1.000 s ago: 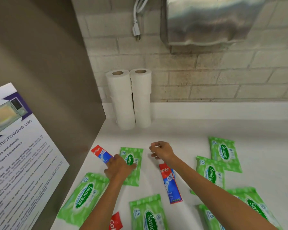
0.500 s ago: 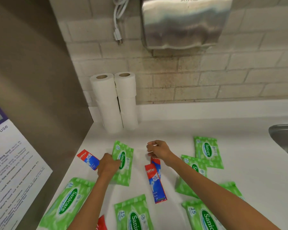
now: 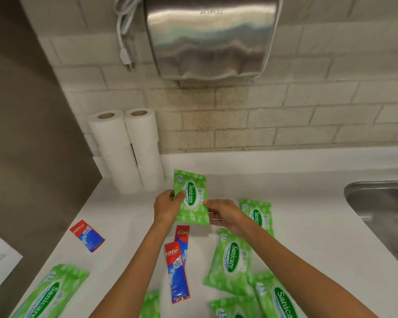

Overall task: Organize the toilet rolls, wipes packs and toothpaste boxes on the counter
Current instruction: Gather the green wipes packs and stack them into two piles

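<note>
Holding a green wipes pack (image 3: 191,198) at the middle of the frame, the left hand (image 3: 167,208) pinches its left edge and the right hand (image 3: 224,215) grasps its lower right corner. Half a second ago this pack lay flat under the left hand alone, while the right hand was at the toothpaste boxes. Now it is raised off the white counter (image 3: 308,226), and the overlapped toothpaste boxes (image 3: 177,269) lie untouched just below the wrists. A third toothpaste box (image 3: 87,235) sits apart at the left. The other wipes packs (image 3: 231,262) spread over the lower right, with one more (image 3: 48,292) at the lower left.

Two stacks of toilet rolls (image 3: 124,152) stand in the corner where a brown panel (image 3: 32,134) meets the brick wall (image 3: 308,111). A steel hand dryer (image 3: 211,37) and a hanging cord (image 3: 124,42) are at the top. A sink (image 3: 381,214) cuts in at the right edge. Bare counter runs between the rolls and the sink.
</note>
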Demonstrator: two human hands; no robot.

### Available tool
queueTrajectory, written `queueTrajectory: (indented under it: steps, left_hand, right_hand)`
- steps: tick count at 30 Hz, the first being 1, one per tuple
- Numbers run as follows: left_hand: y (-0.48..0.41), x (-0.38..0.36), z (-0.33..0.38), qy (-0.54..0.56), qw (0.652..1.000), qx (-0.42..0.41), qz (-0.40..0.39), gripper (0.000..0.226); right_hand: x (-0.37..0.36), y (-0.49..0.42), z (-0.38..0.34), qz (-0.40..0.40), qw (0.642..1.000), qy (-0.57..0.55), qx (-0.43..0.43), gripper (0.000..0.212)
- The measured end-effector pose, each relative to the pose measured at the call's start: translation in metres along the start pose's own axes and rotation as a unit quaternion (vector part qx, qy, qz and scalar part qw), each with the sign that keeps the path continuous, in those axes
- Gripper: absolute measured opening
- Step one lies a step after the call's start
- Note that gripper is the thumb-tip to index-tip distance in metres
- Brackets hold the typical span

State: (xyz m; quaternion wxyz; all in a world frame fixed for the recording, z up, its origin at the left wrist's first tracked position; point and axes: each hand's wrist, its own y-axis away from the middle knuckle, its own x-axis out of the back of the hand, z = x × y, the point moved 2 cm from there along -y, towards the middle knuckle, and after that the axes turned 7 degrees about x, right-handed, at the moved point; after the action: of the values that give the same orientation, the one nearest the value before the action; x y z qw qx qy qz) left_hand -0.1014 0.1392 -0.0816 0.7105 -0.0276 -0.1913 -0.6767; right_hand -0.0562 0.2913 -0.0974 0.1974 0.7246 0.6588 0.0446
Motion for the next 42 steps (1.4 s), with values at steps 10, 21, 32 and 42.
queueTrajectory:
  steps: [10, 21, 32, 42]
  left_hand:
    - [-0.024, -0.061, 0.002, -0.064, 0.995, 0.050, 0.060, 0.054]
    - [-0.053, -0.076, -0.012, -0.114, 0.988, 0.046, 0.092, 0.055]
    - [-0.080, -0.090, -0.039, -0.242, 0.965, 0.064, 0.078, 0.028]
    - [-0.050, -0.100, -0.047, -0.475, 0.849, -0.214, -0.087, 0.071]
  right_hand:
    - [0.055, -0.024, -0.010, 0.038, 0.999, -0.012, -0.003, 0.010]
    - [0.068, -0.060, -0.011, 0.067, 0.997, 0.049, -0.003, 0.039]
    - [0.093, -0.090, -0.013, 0.131, 0.963, 0.217, 0.094, 0.032]
    - [0.107, -0.088, -0.018, 0.195, 0.915, 0.314, 0.162, 0.028]
